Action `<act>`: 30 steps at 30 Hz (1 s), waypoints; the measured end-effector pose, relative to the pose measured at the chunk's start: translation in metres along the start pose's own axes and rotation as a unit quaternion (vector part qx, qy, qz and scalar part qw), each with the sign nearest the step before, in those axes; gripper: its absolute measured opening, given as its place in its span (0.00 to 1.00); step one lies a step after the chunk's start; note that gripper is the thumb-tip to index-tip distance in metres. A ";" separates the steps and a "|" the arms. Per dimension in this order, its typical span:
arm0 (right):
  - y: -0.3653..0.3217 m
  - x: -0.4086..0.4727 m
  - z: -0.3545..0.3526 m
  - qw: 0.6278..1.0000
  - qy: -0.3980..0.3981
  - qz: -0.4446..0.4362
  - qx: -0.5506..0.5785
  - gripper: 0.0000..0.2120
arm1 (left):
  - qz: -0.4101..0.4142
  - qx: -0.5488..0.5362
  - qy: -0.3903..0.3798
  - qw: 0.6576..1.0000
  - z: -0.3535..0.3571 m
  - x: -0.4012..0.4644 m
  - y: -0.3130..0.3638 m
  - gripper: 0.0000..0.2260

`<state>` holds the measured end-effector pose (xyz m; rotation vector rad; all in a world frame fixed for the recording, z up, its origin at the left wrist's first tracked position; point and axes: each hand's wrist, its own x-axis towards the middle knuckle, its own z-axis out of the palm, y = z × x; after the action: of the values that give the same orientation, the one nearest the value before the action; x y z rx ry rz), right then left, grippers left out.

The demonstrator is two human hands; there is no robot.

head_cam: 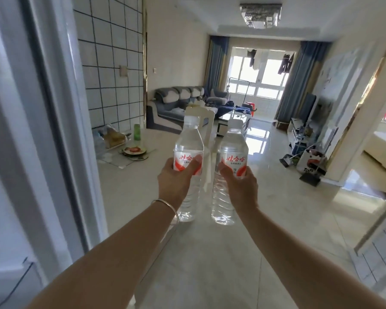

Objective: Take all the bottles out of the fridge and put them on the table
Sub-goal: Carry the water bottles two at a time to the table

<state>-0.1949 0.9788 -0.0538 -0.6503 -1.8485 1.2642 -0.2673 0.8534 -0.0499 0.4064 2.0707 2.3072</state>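
- Far left on the desk [129,175]: a green cup [137,132], a plate [135,150], and bags against the tiled wall.
- Our left hand [176,177], bangle [168,207] on the wrist, has its grip wrapped round the left bottle [188,139], held upright above the desk.
- Our right hand [240,184] has its grip wrapped round the right bottle [232,143], upright, just beside the other; the btls don't touch.
- Background: a white chair [206,118], a sofa [176,101] and a window.

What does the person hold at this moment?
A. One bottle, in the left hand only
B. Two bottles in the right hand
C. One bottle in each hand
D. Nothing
C: the left hand grips one water bottle, and the right hand grips another bottle.
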 end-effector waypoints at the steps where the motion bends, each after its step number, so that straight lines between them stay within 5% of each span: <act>1: 0.003 0.015 0.010 1.000 -0.003 0.002 0.001 0.21 | -0.001 0.001 0.003 1.000 0.005 0.016 -0.002 0.17; 9: 0.047 0.122 0.102 0.998 -0.055 0.012 0.018 0.23 | -0.005 0.033 0.049 0.998 0.022 0.127 -0.041 0.23; 16: 0.085 0.214 0.213 0.983 -0.171 0.031 0.061 0.25 | -0.018 0.050 0.165 0.985 0.014 0.240 -0.099 0.22; 27: 0.119 0.282 0.398 0.902 -0.429 0.034 0.041 0.20 | -0.092 0.063 0.382 0.917 -0.059 0.353 -0.175 0.24; 30: 0.127 0.269 0.447 0.871 -0.487 0.053 0.030 0.23 | -0.108 0.078 0.426 0.895 -0.094 0.362 -0.190 0.17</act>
<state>-0.7184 0.9976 -0.1727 -0.0215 -2.5570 1.9281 -0.6662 0.8516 -0.1781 -0.9773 2.4243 2.4100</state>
